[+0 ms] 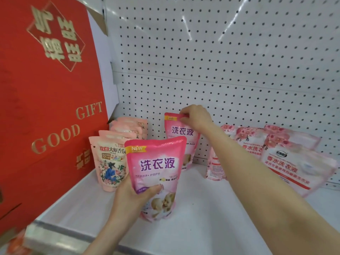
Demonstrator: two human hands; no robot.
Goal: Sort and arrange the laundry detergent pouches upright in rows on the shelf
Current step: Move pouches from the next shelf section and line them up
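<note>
You're working in bright, even light. White glare streaks cross the pegboard [220, 24] at 1 o'clock. Shadows on the shelf [202, 232] are faint and soft. Straight lines bow toward the edges, and the corner at 7 o'clock is blurred.

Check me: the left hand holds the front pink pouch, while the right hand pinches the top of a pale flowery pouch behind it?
Not quite: the head view shows the right hand pinching the top of a second bright pink pouch; the rest is right.
</note>
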